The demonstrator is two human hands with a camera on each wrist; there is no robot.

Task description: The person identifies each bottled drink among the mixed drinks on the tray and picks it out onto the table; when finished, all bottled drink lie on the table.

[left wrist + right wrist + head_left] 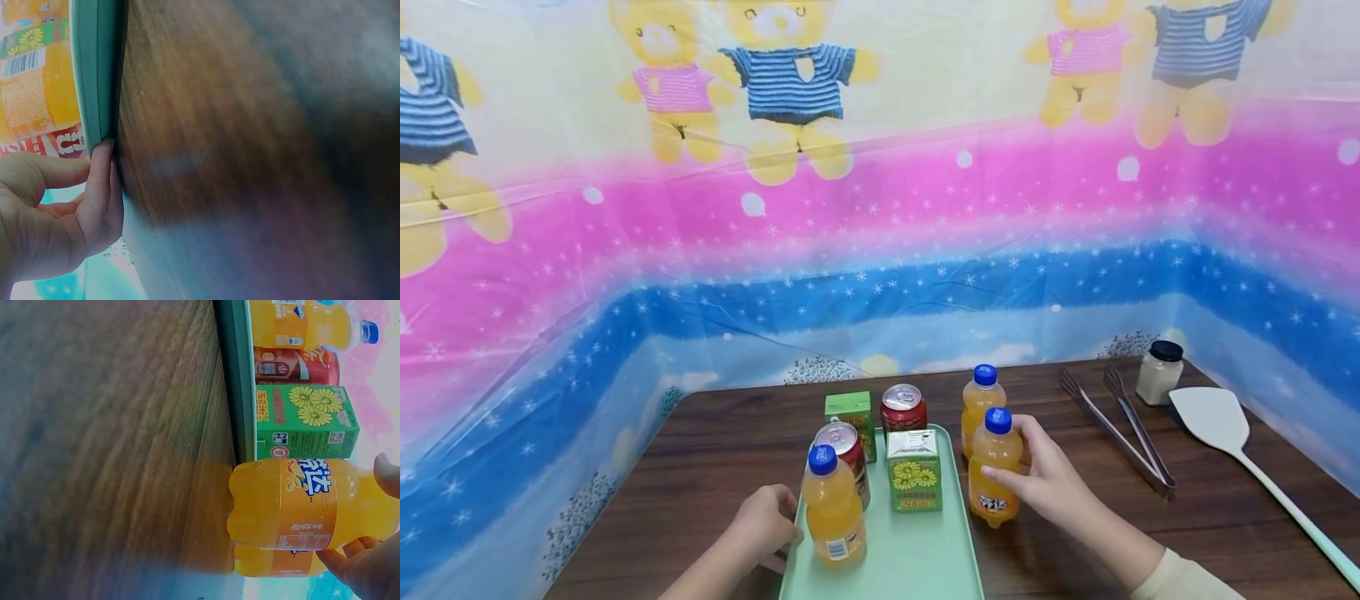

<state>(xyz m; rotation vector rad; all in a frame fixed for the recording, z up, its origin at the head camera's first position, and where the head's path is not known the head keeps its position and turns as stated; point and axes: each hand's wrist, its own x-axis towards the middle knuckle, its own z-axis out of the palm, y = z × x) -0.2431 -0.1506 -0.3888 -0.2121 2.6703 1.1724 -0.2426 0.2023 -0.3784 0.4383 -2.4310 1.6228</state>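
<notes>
My right hand (1051, 467) grips an orange soda bottle (996, 475) with a blue cap, upright just right of the green tray (917, 567). Whether its base touches the table cannot be told. A second orange soda bottle (976, 404) stands right behind it. At the tray's left edge, my left hand (763, 525) pinches the rim between thumb and fingers, clearer in the left wrist view. On the tray stand another orange soda bottle (835, 521), a red can (847, 450), and a green drink carton (914, 479) with yellow flowers.
Farther back are a second red can (903, 410) and a second green carton (853, 408). To the right on the dark wooden table (700, 450) lie metal tongs (1120, 425), a white-headed spatula (1213, 421) and a black-lidded jar (1160, 375). Patterned cloth hangs behind.
</notes>
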